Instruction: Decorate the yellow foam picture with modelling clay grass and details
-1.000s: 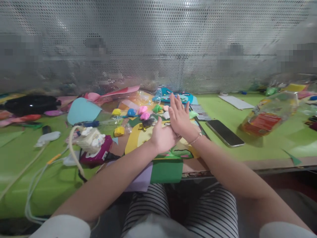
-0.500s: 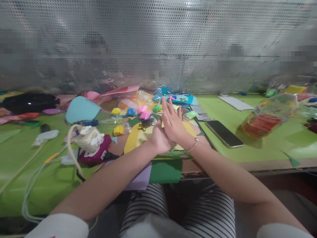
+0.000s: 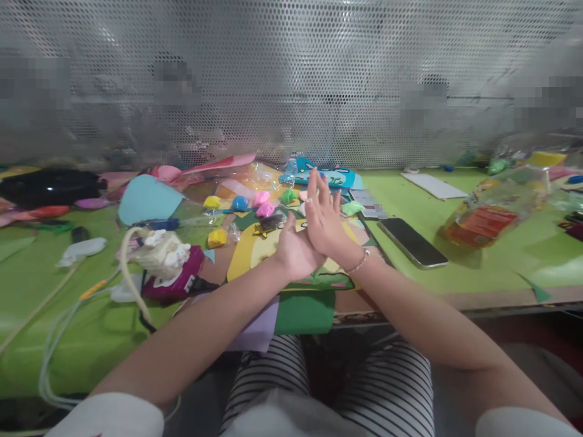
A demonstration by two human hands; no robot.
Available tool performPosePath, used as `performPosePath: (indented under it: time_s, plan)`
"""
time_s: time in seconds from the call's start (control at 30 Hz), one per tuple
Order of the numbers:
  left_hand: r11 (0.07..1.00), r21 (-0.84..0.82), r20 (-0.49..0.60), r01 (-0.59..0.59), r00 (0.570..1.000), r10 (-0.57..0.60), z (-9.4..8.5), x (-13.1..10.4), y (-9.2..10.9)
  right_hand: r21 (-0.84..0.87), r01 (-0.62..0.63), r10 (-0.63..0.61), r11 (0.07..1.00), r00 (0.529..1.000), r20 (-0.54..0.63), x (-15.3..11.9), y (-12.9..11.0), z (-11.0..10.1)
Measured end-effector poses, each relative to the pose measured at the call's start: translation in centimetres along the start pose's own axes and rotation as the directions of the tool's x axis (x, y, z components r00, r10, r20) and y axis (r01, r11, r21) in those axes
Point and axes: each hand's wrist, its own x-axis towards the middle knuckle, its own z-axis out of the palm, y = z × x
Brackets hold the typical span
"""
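My left hand (image 3: 298, 252) lies palm up over a yellow and green picture board (image 3: 241, 258), its thumb stretched out and its other fingers mostly hidden. Across it rests my right hand (image 3: 328, 224), open, with straight fingers pointing away from me. The two palms touch; whether anything is between them is hidden. Just beyond the hands are lumps of clay: yellow (image 3: 217, 237), blue (image 3: 240, 203), pink (image 3: 265, 210), green (image 3: 288, 196) and pale green (image 3: 353, 208).
A phone (image 3: 412, 243) and a tilted clear bottle with a red label (image 3: 487, 227) are on the right. To the left stand a purple power block (image 3: 175, 282) with cables and a light blue paper piece (image 3: 150, 199). A perforated metal screen (image 3: 291, 79) rises behind the table.
My right hand has slid slightly forward and to the right across my left palm. My left hand has shifted only a little, and its thumb shows more clearly.
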Motion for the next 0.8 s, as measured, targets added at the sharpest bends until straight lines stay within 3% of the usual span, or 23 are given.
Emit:
performPosePath:
  time_s: [0.07,0.2,0.37,0.5,0.63,0.8]
  plan:
    - [1.0,0.0,-0.02,-0.011,1.0,0.011,0.0,0.0,0.0,-0.024,0.042,-0.042,0.999,0.999,0.011,0.0,0.0,0.0]
    - [1.0,0.004,0.03,0.011,0.999,-0.011,-0.3,0.2,0.1,-0.061,-0.084,0.087,0.995,0.995,0.047,0.0,0.1,0.0]
    - [1.0,0.014,-0.013,-0.009,1.0,0.009,-0.6,0.3,0.2,-0.014,0.044,-0.043,0.999,0.998,0.042,-0.2,-0.1,0.3]
    - [1.0,-0.006,0.035,-0.014,0.999,0.014,-0.3,0.2,0.2,-0.017,-0.081,0.082,0.997,0.995,0.057,-0.2,-0.2,0.1]
    - [1.0,-0.019,0.013,-0.017,1.0,0.017,-0.3,0.2,0.2,-0.046,0.014,-0.011,0.999,0.998,0.062,-0.2,-0.3,0.0]
    - [1.0,0.015,0.023,-0.01,1.0,0.01,-0.7,0.6,0.1,-0.001,-0.172,0.171,0.985,0.979,0.109,0.9,1.4,0.6]
